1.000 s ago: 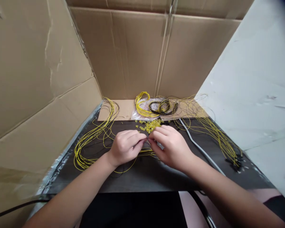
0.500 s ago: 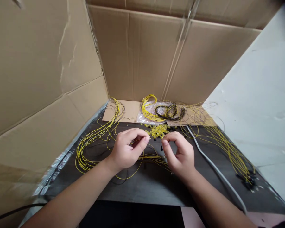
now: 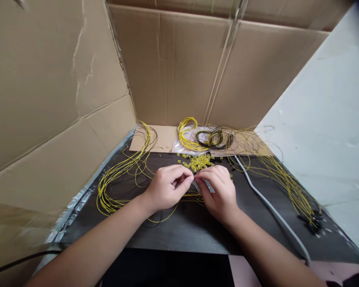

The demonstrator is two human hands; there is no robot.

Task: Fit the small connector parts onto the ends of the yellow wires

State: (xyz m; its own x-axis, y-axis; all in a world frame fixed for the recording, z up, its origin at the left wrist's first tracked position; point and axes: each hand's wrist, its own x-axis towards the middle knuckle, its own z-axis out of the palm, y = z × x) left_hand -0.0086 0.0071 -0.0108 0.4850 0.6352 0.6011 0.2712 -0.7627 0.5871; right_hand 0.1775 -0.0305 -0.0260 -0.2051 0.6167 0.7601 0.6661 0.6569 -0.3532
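My left hand [image 3: 167,187] and my right hand [image 3: 218,189] meet fingertip to fingertip over a dark table [image 3: 197,227]. Each hand is closed in a pinch. A thin yellow wire [image 3: 164,217] runs out from under my left hand; what my right fingertips hold is too small to name. Just beyond the fingers lies a small heap of yellow beads or sleeves [image 3: 200,161]. A long bundle of yellow wires [image 3: 119,175] loops to the left of my left hand.
Cardboard walls [image 3: 173,67] enclose the table at left and back; a white panel [image 3: 326,119] stands at right. Coiled yellow and black wires [image 3: 209,137] lie on a plastic bag at the back. More yellow wires [image 3: 287,183] and a grey cable [image 3: 272,211] run along the right.
Half a second ago my hands were a little apart with the pinches separate; now the fingertips have come together again in front of the bead heap.
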